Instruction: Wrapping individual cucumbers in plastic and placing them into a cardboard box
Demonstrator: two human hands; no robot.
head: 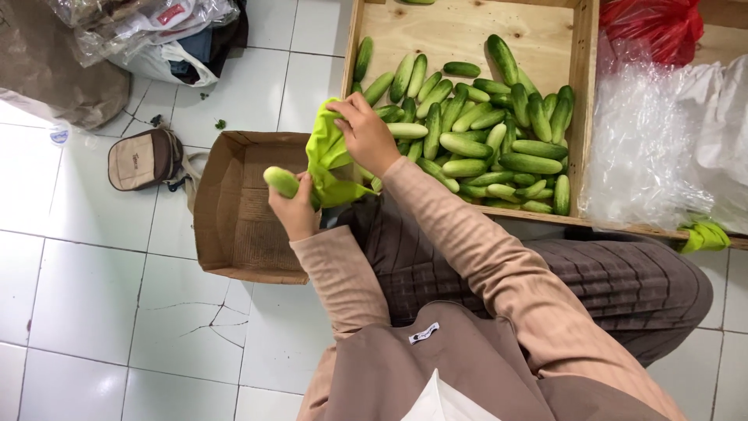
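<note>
My left hand (294, 206) grips a pale green cucumber (280, 181) above a cardboard box (226, 210). A lime green cloth (331, 160) is wrapped around the cucumber's right end, and my right hand (364, 134) clutches that cloth from above. Just to the right, a wooden crate (460, 31) holds a pile of several cucumbers (483, 132), close to my right hand. My sleeves are beige and I sit with striped brown trousers on a white tiled floor.
A small brown pouch (142, 158) lies left of the box. Bags and clear plastic (156, 31) are heaped at top left. Clear plastic sheeting (662, 140) and a red bag (650, 27) lie right of the crate. A second green cloth (703, 234) rests by the crate's corner.
</note>
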